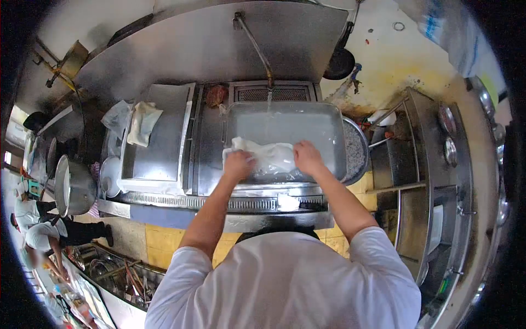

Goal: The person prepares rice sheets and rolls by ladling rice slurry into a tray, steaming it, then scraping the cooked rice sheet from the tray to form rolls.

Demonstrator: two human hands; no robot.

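A wet white cloth (pixel 271 156) stretches between my two hands over a large rectangular metal tub of water (pixel 337 131). My left hand (pixel 239 165) is closed on the cloth's left part, with some fabric bunched above my fingers. At the other end, my right hand (pixel 307 157) grips the cloth with curled fingers. The cloth's lower part lies at the water near the tub's front side. Behind it, a thin stream runs from a metal tap (pixel 269 81) into the tub.
Left of the tub, a folded whitish cloth (pixel 144 124) lies on a metal tray (pixel 156 162) beside a clear plastic bag (pixel 116 118). A round basin (pixel 357 151) of greyish contents touches the right side. Metal shelving (pixel 419 142) stands right; people (pixel 41 233) work at far left.
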